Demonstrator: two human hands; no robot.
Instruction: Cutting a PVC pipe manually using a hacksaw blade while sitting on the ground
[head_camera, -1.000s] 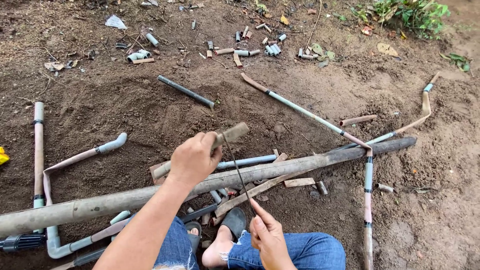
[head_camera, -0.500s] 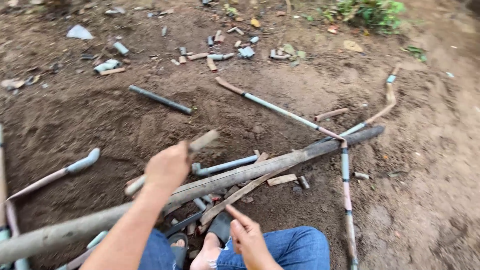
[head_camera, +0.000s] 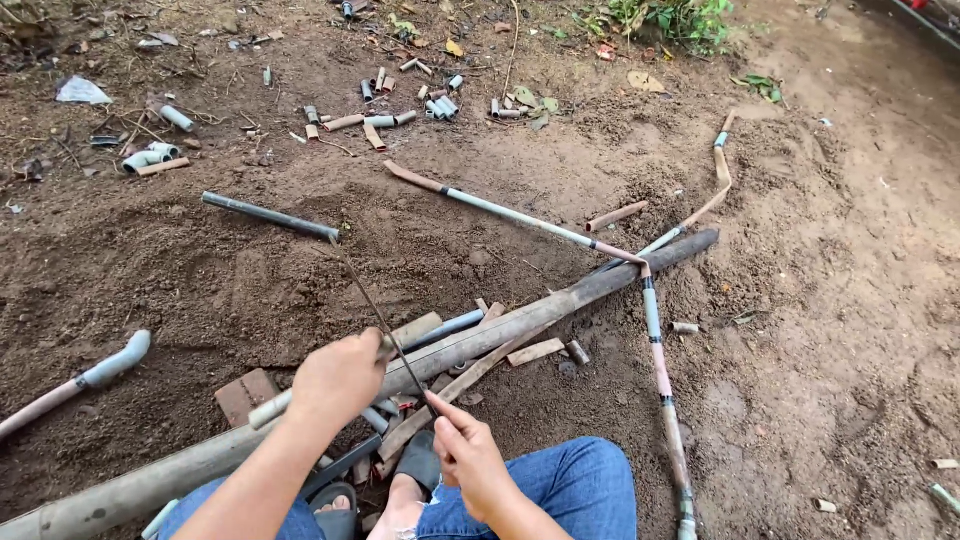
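Nearest, at the bottom edge, the person's knees in blue jeans (head_camera: 560, 490) and a foot in a dark sandal (head_camera: 420, 465) rest on the dirt among short pipe offcuts; just above them the right hand (head_camera: 470, 455) pinches the near end of a thin dark blade (head_camera: 375, 305) between thumb and fingers, a closed grasp on it; the blade rises up and to the left from that hand, and its far tip reaches the right end of a black pipe (head_camera: 268, 215) lying on the soil; to the left the left hand (head_camera: 338, 378) is clenched over a long grey-brown pole (head_camera: 520, 320), knuckles up, close beside where the blade crosses it; the pole runs from the near left corner up to the right, its dark far end near the middle right of the ground; under it lie a flat wooden strip (head_camera: 455, 385), a reddish brick piece (head_camera: 245, 395) and a pale blue pipe (head_camera: 445, 325); at the left edge a grey pipe elbow (head_camera: 115, 360) sits on a long tube; to the right a thin pink-and-grey banded pipe (head_camera: 660, 370) runs toward the near edge, meeting another long thin pipe (head_camera: 520, 215) that slants up to the left; farther off, a cluster of short grey and brown pipe pieces (head_camera: 400, 110) is scattered on bare earth; farthest, green weeds (head_camera: 675, 18) grow at the top right.
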